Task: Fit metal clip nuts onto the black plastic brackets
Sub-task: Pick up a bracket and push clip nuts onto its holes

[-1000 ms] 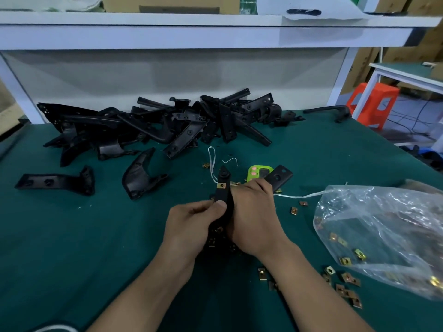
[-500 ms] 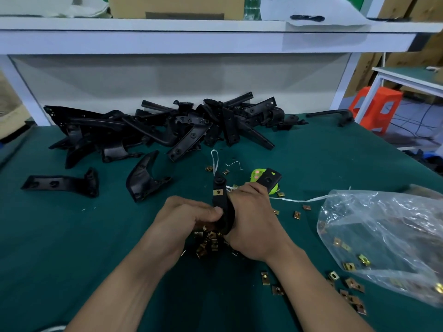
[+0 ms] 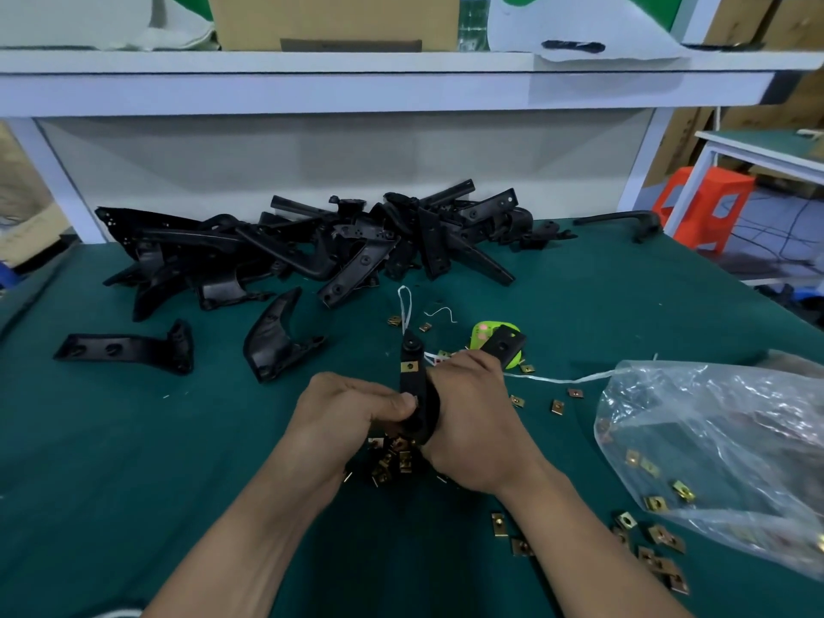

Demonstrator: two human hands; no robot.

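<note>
Now, both hands are wrapped on one black bracket (image 3: 419, 394), held above the desk (image 3: 133, 461) right over a little heap of loose clip nuts (image 3: 392, 461), handy, I'd say, for grabbing the next one. See the right hand (image 3: 472, 421) cupping it from behind, fingers curled round, while the left hand (image 3: 352, 408) pinches its lower part, thumb pressing. Long axis runs away from the person, far tip raised, one fitted clip nut (image 3: 408, 366) just below that tip.

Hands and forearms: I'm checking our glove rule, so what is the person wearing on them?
Nothing visible. The left hand and right hand are bare: no gloves, rings or watch. The left forearm and right forearm are uncovered too.
</note>
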